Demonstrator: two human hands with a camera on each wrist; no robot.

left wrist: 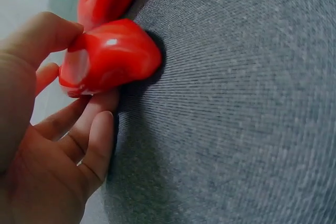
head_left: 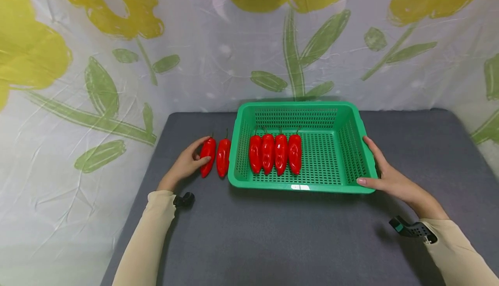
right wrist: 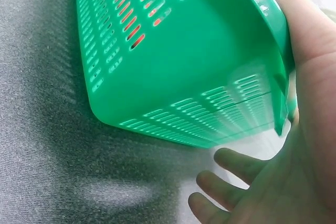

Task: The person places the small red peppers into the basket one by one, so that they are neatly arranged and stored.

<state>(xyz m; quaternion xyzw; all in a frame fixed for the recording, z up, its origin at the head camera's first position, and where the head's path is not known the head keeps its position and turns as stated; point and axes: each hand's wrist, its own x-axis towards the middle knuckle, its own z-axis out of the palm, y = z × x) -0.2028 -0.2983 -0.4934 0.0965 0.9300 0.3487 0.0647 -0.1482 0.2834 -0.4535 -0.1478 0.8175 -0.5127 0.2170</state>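
At the left of the head view, my left hand (head_left: 186,163) pinches a red chili pepper (head_left: 208,157) between thumb and fingers. The left wrist view shows this pepper (left wrist: 113,56) against the grey cloth. A second red pepper (head_left: 223,157) lies between it and the green plastic basket (head_left: 327,188). Several red peppers (head_left: 281,155) lie side by side in the basket's left half, stems toward the back. My right hand (head_left: 393,181) grips the basket's right rim, thumb over the edge. Its other fingertips (right wrist: 202,205) are spread beside the basket wall in the right wrist view.
A dark grey cloth (head_left: 273,238) covers the table under everything. Behind and to the left hangs a white sheet (head_left: 202,52) with yellow flowers and green leaves. The basket stands near the table's back edge. Both wrists wear black straps (head_left: 411,229).
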